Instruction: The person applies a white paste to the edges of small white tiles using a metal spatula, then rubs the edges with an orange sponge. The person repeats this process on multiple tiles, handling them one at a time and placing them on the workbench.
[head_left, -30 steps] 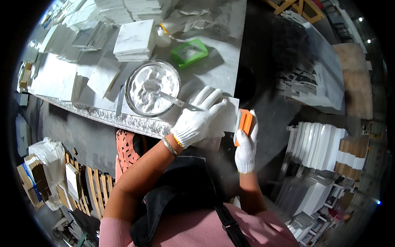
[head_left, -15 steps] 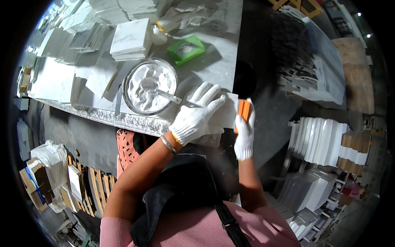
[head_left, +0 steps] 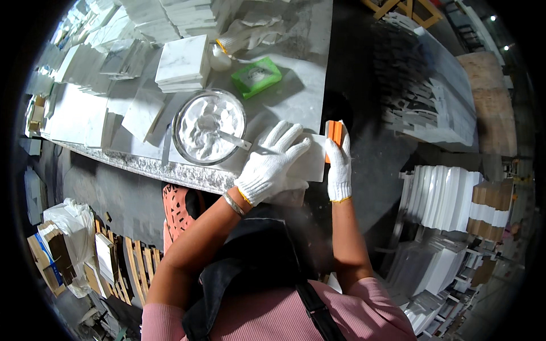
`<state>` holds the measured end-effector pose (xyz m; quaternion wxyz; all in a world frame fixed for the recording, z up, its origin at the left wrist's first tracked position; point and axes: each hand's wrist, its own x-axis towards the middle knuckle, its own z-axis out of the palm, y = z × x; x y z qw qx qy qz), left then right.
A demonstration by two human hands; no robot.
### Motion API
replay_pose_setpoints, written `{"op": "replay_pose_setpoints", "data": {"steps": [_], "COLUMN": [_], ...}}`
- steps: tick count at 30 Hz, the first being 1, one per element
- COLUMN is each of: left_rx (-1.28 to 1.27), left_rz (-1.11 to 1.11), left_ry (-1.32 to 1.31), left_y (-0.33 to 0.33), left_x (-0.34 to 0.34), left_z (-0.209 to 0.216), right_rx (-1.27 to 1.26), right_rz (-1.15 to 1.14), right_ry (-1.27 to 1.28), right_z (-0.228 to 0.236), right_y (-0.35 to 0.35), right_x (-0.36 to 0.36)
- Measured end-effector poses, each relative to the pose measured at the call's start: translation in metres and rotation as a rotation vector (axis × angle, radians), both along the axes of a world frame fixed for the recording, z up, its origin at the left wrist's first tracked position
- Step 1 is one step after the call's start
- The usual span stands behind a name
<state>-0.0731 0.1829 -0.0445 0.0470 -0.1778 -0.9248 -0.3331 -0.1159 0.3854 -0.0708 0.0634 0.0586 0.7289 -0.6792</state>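
Observation:
My left hand [head_left: 272, 163], in a white knit glove, lies flat with fingers stretched over a white tile [head_left: 313, 169] at the table's near right corner. My right hand [head_left: 339, 176], gloved the same way, grips an orange block [head_left: 334, 135] against the tile's right edge. The block's underside is hidden. Just left of my left hand stands a clear round bowl [head_left: 181, 152] of white paste [head_left: 203, 118]. A flat metal scraper [head_left: 243, 144] rests in it, its end over the rim.
A green packet [head_left: 256, 77] and a stack of marbled tiles [head_left: 182, 59] sit behind the bowl. More tile stacks [head_left: 79, 113] fill the table's left side. A spare glove [head_left: 250, 37] lies at the back. Stacked white slabs [head_left: 441, 190] stand at right.
My right hand and the orange block have slid away from me along the tile's right edge. My left hand stays on the tile. The view has shifted slightly.

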Motion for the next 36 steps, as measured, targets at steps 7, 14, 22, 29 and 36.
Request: {"op": "replay_pose_setpoints", "data": {"steps": [7,14,22,29,36], "left_rx": [-0.073,0.026,-0.013,0.024,0.024], "left_rz": [0.002,-0.011,-0.005,0.014,0.015], "left_ry": [0.007,0.017,-0.027,0.02,0.028], "left_y": [-0.003,0.0,-0.004,-0.002,-0.003], "left_x": [0.0,-0.001,-0.001,0.0,0.001], "left_z": [-0.008,-0.004,0.002,-0.003,-0.002], "right_rx": [0.112,-0.109,0.099,-0.117,-0.01], "right_rz": [0.058,-0.012,0.007,0.038,-0.023], "right_ry": [0.112,-0.051,0.018,-0.034,-0.001], "right_z": [0.029,-0.009,0.019,0.012,0.013], "right_y": [-0.002,0.005,-0.002,0.005,-0.006], "right_x": [0.055,0.012,0.044,0.024,0.018]}}
